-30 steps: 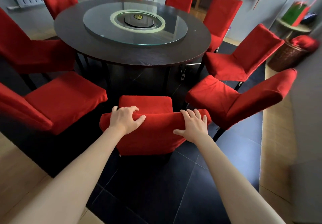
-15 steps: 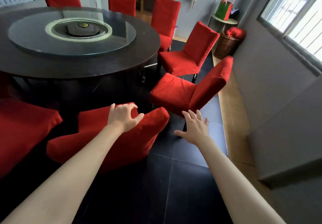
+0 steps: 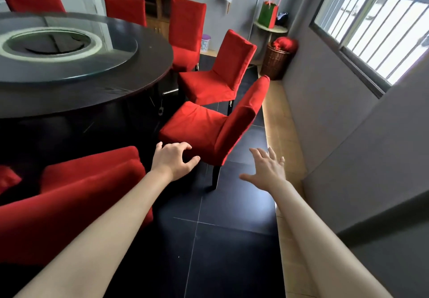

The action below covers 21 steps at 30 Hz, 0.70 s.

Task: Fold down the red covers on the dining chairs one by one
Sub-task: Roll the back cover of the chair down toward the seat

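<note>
Several dining chairs with red covers ring a round dark table (image 3: 120, 93). The chair that I stood behind (image 3: 76, 205) fills the lower left. The nearest chair on the right (image 3: 209, 128) stands just ahead of my hands, its back toward the wall. My left hand (image 3: 174, 161) hovers in front of that chair's seat edge with fingers loosely curled, holding nothing. My right hand (image 3: 267, 170) is spread open above the dark floor, right of the chair's back, touching nothing. Further chairs (image 3: 220, 75) stand beyond.
A grey wall (image 3: 348, 135) with a barred window runs close along the right. A wicker basket (image 3: 276, 61) with red cloth and a small round side table (image 3: 270, 29) with a green bag stand at the far right. A dark tiled aisle (image 3: 220, 239) lies between chairs and wall.
Both hands have left the back of the first chair. My view has turned right, and both hands have moved toward the neighbouring chair on the right.
</note>
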Each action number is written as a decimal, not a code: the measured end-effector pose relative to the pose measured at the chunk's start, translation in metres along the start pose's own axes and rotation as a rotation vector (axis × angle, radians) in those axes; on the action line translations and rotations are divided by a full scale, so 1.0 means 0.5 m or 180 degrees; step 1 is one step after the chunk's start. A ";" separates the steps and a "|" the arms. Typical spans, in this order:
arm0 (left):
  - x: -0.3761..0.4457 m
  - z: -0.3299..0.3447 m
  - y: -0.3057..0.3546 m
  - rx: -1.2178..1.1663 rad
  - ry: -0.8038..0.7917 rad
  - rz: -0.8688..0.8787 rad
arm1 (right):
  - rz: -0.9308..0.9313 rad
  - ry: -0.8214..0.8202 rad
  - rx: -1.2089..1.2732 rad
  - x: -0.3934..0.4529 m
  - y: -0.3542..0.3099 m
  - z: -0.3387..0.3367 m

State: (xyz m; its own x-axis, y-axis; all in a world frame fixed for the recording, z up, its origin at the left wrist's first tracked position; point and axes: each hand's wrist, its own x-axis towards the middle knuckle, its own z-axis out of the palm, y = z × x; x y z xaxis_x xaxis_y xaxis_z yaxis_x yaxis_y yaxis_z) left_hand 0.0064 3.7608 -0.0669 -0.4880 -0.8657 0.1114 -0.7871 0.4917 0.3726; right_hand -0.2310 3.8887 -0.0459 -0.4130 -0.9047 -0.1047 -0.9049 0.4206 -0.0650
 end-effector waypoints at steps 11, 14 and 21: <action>0.220 0.080 0.113 -0.0082 0.0027 -0.0058 | -0.0034 -0.0037 0.0126 0.205 0.148 -0.005; 0.298 0.104 0.142 -0.0184 -0.0006 -0.0119 | 0.0025 -0.0066 0.0117 0.269 0.192 -0.024; 0.482 0.172 0.237 -0.0151 -0.0139 -0.0034 | 0.0137 -0.0104 0.0097 0.402 0.298 -0.051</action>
State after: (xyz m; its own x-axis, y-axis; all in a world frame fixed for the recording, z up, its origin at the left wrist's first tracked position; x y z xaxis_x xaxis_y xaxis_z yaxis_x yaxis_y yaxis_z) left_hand -0.2370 3.6185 -0.0748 -0.4966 -0.8654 0.0671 -0.7740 0.4765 0.4170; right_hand -0.4516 3.7681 -0.0514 -0.4475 -0.8832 -0.1403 -0.8826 0.4614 -0.0898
